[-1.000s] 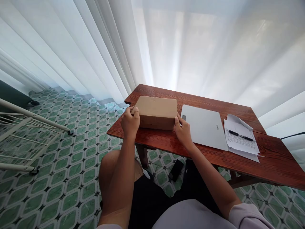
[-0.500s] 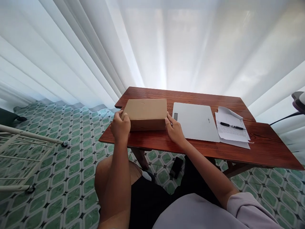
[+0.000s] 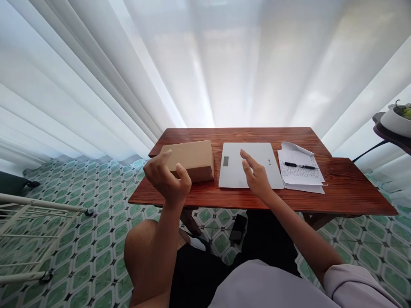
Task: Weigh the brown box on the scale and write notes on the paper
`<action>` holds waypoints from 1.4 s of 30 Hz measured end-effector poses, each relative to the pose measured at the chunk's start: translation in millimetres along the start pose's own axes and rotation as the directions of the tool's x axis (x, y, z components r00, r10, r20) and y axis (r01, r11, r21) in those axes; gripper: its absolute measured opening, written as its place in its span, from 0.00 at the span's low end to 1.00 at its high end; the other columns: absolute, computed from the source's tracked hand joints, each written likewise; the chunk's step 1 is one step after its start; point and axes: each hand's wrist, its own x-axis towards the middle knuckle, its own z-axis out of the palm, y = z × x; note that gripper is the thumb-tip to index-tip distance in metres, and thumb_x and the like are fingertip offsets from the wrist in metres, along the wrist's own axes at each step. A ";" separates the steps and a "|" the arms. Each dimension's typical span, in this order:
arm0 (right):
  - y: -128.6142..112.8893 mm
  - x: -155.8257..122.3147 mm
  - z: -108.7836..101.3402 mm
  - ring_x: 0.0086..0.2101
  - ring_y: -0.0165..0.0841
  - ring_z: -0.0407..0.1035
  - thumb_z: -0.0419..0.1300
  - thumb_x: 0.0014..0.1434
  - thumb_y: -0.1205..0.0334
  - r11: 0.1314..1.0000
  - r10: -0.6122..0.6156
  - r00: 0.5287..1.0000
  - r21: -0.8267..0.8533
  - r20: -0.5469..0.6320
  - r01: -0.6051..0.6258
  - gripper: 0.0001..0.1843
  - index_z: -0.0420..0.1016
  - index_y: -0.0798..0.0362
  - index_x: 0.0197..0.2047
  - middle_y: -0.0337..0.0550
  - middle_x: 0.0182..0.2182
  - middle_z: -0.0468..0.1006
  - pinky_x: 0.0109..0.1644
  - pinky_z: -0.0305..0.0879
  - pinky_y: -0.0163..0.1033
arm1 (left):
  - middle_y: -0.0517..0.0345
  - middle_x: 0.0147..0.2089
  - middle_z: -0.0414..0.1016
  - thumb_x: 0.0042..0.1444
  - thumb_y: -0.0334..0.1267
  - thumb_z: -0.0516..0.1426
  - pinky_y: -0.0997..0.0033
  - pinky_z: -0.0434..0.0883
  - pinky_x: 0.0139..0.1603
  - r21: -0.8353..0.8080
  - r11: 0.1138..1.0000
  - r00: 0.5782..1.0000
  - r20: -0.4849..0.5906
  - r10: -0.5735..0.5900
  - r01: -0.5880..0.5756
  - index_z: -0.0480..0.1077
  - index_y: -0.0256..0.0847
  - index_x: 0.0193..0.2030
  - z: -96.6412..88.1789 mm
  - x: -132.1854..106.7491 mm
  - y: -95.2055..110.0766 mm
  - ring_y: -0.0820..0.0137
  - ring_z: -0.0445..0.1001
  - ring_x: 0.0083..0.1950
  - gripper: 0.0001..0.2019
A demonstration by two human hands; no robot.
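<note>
A closed brown cardboard box (image 3: 192,158) rests on the left part of the wooden table. My left hand (image 3: 168,177) is raised in front of the box's near left corner, fingers apart and holding nothing; it hides that corner. Right of the box lies a flat white digital scale (image 3: 233,177) with a small grey display. Over the scale's near half hovers my right hand (image 3: 256,173), its fingers stretched out and nothing in them.
Written paper sheets (image 3: 302,175) with a black pen (image 3: 300,165) on top lie right of the scale. On the floor under the wooden table (image 3: 349,188) is a black object (image 3: 238,229). A white metal rack (image 3: 41,203) stands at left, a bowl (image 3: 396,122) on a stand at right.
Both hands have let go of the cardboard box. The left has lifted off its left side, and the right has moved rightward over the scale. The camera view has shifted slightly.
</note>
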 end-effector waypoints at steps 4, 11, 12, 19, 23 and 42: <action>10.4 -4.1 -46.3 0.62 0.41 0.67 0.47 0.73 0.44 0.998 -0.027 0.994 -0.052 -0.108 0.021 0.29 0.70 0.49 0.67 0.45 0.61 0.73 0.68 0.63 0.52 | 0.44 0.46 0.73 0.54 0.30 0.54 0.53 0.67 0.51 -0.184 0.957 0.974 -0.014 0.225 -0.224 0.66 0.37 0.58 -1.3 7.4 45.4 0.56 0.71 0.48 0.23; 33.6 -5.0 -118.3 0.52 0.41 0.75 0.45 0.73 0.45 0.984 -0.030 0.963 -0.177 -0.267 -0.018 0.27 0.77 0.50 0.59 0.48 0.50 0.81 0.57 0.71 0.50 | 0.48 0.44 0.75 0.50 0.29 0.54 0.58 0.67 0.46 -0.482 0.770 0.859 0.064 0.507 -0.419 0.68 0.37 0.55 20.6 -15.6 125.6 0.59 0.70 0.45 0.22; 39.1 -5.0 -128.1 0.50 0.40 0.76 0.44 0.74 0.45 0.977 -0.031 0.959 -0.210 -0.281 -0.030 0.27 0.77 0.50 0.58 0.48 0.47 0.82 0.54 0.72 0.49 | 0.48 0.44 0.75 0.51 0.30 0.54 0.59 0.66 0.45 -0.511 0.731 0.825 0.073 0.561 -0.452 0.69 0.37 0.54 24.5 -22.6 135.1 0.60 0.70 0.45 0.21; 101.7 -7.3 -192.1 0.42 0.42 0.74 0.47 0.72 0.49 0.833 -0.103 0.958 -0.550 -0.266 -0.064 0.24 0.81 0.52 0.47 0.48 0.40 0.82 0.50 0.67 0.48 | 0.49 0.51 0.74 0.62 0.37 0.53 0.61 0.66 0.49 -0.612 0.400 0.454 0.074 0.888 -0.682 0.69 0.40 0.57 49.5 -58.1 189.7 0.64 0.70 0.46 0.17; 140.0 -8.7 -212.4 0.47 0.46 0.71 0.50 0.72 0.54 0.639 -0.083 0.989 -0.768 -0.123 -0.042 0.22 0.80 0.57 0.54 0.53 0.43 0.80 0.53 0.65 0.49 | 0.45 0.56 0.73 0.66 0.37 0.51 0.61 0.66 0.52 -0.640 0.307 0.346 0.068 0.936 -0.704 0.69 0.39 0.58 72.6 -68.7 221.2 0.62 0.72 0.51 0.17; 155.2 -8.7 -220.1 0.41 0.41 0.68 0.51 0.72 0.60 0.271 -0.024 0.978 -0.941 0.206 0.205 0.14 0.76 0.58 0.44 0.51 0.38 0.76 0.45 0.55 0.46 | 0.33 0.62 0.69 0.66 0.39 0.44 0.55 0.70 0.48 -0.752 0.383 0.224 0.311 0.924 -0.536 0.62 0.32 0.65 102.8 -108.9 256.5 0.52 0.72 0.55 0.23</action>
